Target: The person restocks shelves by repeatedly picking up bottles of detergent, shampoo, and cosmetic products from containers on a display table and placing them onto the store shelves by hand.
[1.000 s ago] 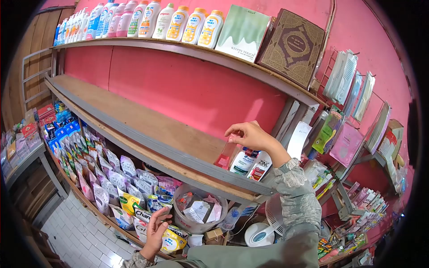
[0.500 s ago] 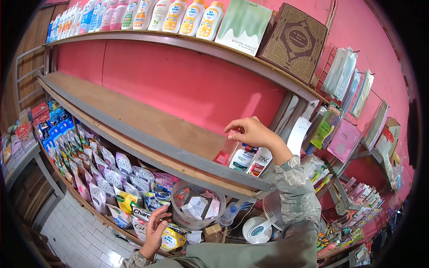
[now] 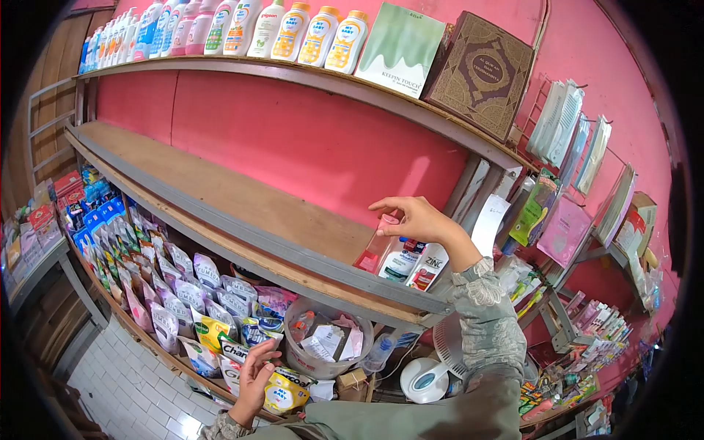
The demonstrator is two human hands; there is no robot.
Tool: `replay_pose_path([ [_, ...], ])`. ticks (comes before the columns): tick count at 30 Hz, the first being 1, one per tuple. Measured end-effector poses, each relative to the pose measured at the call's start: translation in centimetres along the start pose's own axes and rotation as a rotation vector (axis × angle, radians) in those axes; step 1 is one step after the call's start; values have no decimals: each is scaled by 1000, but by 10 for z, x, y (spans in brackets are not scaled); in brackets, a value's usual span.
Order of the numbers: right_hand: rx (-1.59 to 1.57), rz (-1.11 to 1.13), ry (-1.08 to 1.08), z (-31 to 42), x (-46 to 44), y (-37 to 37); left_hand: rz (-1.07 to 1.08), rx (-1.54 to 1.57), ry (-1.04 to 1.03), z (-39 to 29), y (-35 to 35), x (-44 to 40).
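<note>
My right hand [image 3: 422, 221] reaches onto the middle shelf [image 3: 220, 183]. Its thumb and fingers are around the cap of a translucent pink-red bottle [image 3: 372, 251], which stands near the shelf's right end. Just right of that bottle are a white bottle with a dark cap [image 3: 400, 260] and a white-and-red bottle marked ZINC [image 3: 427, 267]. Low in the view, my left hand [image 3: 257, 372] hovers with fingers apart and loosely bent, holding nothing. Near it lie a charcoal pouch [image 3: 236, 350] and a yellow-and-white My Baby pack [image 3: 284, 396].
Baby-care bottles [image 3: 320, 37], a green-and-white box [image 3: 402, 51] and a brown ornate book [image 3: 480, 77] line the upper shelf. Below are rows of pouches [image 3: 176, 297], a plastic tub with papers [image 3: 326, 345] and a white fan [image 3: 425, 380]. Hanging packets [image 3: 561, 121] cover the right wall.
The pink-red bottle's cap shows more between my right thumb and fingers, and the bottle sits slightly closer to the white one. My left hand has hardly moved. The view has shifted slightly.
</note>
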State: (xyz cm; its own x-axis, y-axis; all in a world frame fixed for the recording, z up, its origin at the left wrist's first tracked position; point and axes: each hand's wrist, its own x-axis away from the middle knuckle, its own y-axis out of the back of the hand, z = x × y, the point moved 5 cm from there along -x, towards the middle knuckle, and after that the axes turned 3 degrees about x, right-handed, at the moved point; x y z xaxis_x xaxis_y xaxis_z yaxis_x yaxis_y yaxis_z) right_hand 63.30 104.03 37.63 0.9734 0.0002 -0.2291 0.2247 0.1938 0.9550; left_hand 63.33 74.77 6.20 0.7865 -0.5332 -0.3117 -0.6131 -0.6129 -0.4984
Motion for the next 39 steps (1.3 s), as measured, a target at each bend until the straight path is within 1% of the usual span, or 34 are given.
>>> replay_pose_path([
  [2,-12,-9,-39,2,2,3,-1,1,0,-2,-1,1],
  [5,33,-188,86,11,11,17,-2,11,19,-2,-3,1],
  [8,176,-470,203,29,35,36,3,-1,51,8,3,1],
  [11,204,-742,318,48,73,42,13,-15,102,14,4,-1],
  [13,-30,-821,318,52,107,28,29,-63,131,9,2,-1],
  [14,-185,-863,356,51,121,11,24,-69,183,7,3,0],
  [15,-343,-894,397,53,134,-8,47,-112,110,5,4,-1],
  [17,-532,-831,496,72,146,-45,74,-93,68,1,16,3],
  [19,-655,-790,497,86,147,-87,66,-96,39,-13,32,11],
  [20,-736,-781,448,92,146,-109,15,-96,81,-19,43,18],
  [21,-818,-768,401,99,142,-132,9,-120,45,-20,60,25],
  [23,-1136,-758,302,115,128,-176,-26,-101,-3,-47,82,41],
  [25,-1320,-745,136,127,114,-222,-148,-104,61,-72,112,63],
  [26,-1402,-733,41,135,104,-244,-192,-109,55,-83,132,74],
  [29,-1491,-541,-82,190,71,-295,-317,-152,-3,-132,187,112],
  [30,-1484,-502,-49,216,58,-306,-354,-167,-8,-148,208,125],
  [33,-1597,-261,-78,297,22,-335,-456,-190,-67,-203,265,167],
  [34,-1591,-342,42,332,3,-345,-490,-197,-93,-223,284,182],
  [36,-1642,-241,144,400,-23,-361,-573,-246,-162,-253,328,215],
  [38,-1670,-152,224,455,-43,-380,-685,-285,-226,-282,358,250],
  [39,-1700,-115,226,486,-51,-389,-735,-301,-257,-297,368,267],
])
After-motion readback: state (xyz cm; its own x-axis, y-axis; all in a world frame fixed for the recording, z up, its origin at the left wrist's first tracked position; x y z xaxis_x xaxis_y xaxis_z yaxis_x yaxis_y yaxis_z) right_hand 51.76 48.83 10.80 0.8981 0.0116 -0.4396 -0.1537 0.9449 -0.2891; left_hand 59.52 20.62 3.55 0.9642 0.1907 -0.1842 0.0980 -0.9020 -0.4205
